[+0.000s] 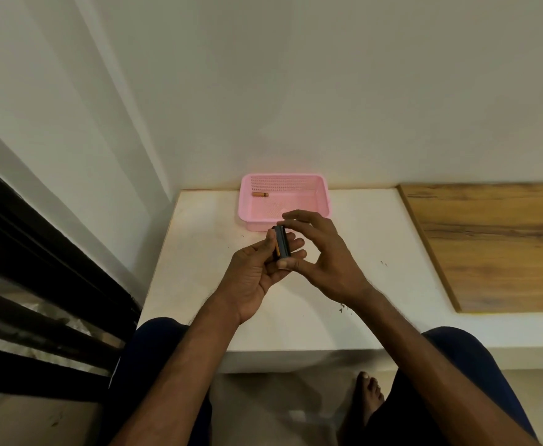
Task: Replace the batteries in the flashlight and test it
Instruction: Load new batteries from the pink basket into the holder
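A small dark flashlight part [282, 242] with an orange-and-black battery showing along its left side lies across my left hand [257, 275], whose fingers curl round it from below. My right hand [321, 252] pinches the same part from the right, the thumb at its near end and the forefinger at its far end. Both hands hover over the white table [199, 259], just in front of a pink basket [323, 194]. One orange battery [260, 195] lies inside the basket at its back left.
A wooden board [495, 246] lies on the table's right side. A white wall rises directly behind the basket. Black bars [38, 284] stand to the left. My knees and a bare foot [368, 394] show below the table's front edge.
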